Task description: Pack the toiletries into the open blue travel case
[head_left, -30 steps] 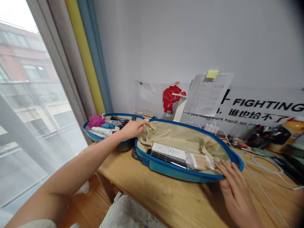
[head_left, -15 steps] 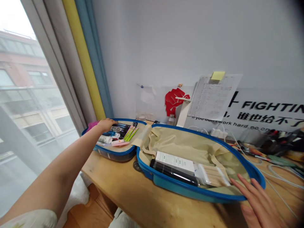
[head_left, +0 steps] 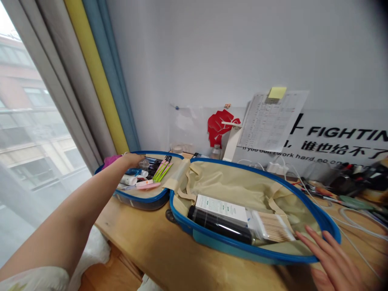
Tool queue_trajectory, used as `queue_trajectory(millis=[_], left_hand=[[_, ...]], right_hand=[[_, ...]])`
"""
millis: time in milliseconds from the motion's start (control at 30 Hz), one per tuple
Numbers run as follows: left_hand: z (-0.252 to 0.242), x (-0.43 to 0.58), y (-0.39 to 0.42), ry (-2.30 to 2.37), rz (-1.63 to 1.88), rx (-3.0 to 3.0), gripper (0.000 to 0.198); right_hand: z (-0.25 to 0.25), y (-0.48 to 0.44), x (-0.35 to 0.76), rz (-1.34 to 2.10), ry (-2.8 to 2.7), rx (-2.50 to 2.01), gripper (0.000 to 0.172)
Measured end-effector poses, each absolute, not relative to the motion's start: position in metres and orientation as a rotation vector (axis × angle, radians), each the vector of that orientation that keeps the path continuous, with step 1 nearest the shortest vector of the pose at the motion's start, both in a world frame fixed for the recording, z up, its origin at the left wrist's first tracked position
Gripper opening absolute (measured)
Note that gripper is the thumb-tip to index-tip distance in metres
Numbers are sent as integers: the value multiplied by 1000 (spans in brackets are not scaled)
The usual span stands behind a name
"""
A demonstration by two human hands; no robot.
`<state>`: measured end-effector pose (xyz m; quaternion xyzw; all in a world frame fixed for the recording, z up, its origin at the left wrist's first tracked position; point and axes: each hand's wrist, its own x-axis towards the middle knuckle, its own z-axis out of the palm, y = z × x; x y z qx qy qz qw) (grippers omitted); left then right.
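Note:
An open hard-shell suitcase with a blue rim and beige lining lies on the desk, with a smaller shell half to its left. My left hand reaches over the far edge of that half, fingertips beside a small clear bottle. I cannot tell whether it grips the bottle. Tubes, a pink tube and yellow-green sticks lie in that half. A white box, a black bottle and bagged wooden sticks lie in the lining. My right hand rests open near the near rim.
The wooden desk carries a glass bottle, a white power strip, white cables and cluttered tools at right. A wall with a taped paper sheet stands behind; curtains and a window are on the left.
My left hand has moved from the beige lining's edge across to the far side of the smaller half. My right hand has shifted rightward along the rim, and the view has turned slightly.

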<state>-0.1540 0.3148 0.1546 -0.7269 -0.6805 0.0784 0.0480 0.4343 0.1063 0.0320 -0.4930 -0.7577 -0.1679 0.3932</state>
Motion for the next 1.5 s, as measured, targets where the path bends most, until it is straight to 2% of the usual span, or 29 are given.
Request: queue_trajectory(millis=[233, 467, 600, 767, 900, 1500], left_hand=[[184, -104, 299, -1882, 236, -2139, 45], [213, 28, 277, -1378, 0, -2470, 58], [191, 95, 275, -1247, -9, -2833, 63], [146, 132, 289, -1378, 155, -3042, 48], [122, 135, 297, -1468, 267, -3098, 48], [103, 132, 303, -1550, 343, -3032, 40]], right_hand=[[35, 102, 431, -408, -1929, -1298, 48], [40, 101, 429, -492, -1966, -1283, 45], [45, 99, 426, -496, -1964, -1284, 43], [47, 96, 426, -484, -1963, -1290, 42], [45, 95, 427, -477, -1951, -1291, 42], [44, 99, 425, -467, -1955, -1298, 43]])
